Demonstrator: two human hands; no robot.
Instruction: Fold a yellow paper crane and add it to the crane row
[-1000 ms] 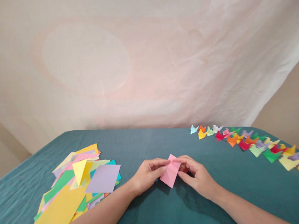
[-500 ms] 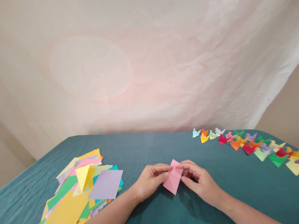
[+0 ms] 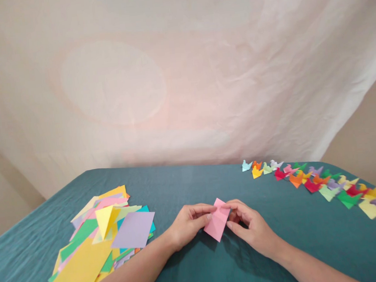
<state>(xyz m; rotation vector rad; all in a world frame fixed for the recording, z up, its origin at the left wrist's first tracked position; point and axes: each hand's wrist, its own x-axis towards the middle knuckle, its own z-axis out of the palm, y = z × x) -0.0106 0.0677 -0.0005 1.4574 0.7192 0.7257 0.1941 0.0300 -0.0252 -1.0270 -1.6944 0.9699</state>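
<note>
A small pink sheet of origami paper (image 3: 218, 224), with crease lines across it, is held up between my two hands just above the cloth. My left hand (image 3: 191, 223) pinches its left edge, thumb in front and fingers along the top. At the upper right edge, my right hand (image 3: 247, 223) touches the paper with its fingertips; the thumb lies by the right side, fingers curled. Part of what the right fingers do behind the paper is hidden.
Loose coloured paper sheets (image 3: 83, 268) lie in a spread pile on the left, a lilac square (image 3: 134, 230) on top. Several folded paper birds (image 3: 329, 193) stand in rows along the right. Dark green cloth (image 3: 178, 181) covers the table; a pale fabric sheet (image 3: 182, 71) hangs behind.
Both hands keep their hold on the pink paper, almost unmoved. The whole view has shifted very slightly.
</note>
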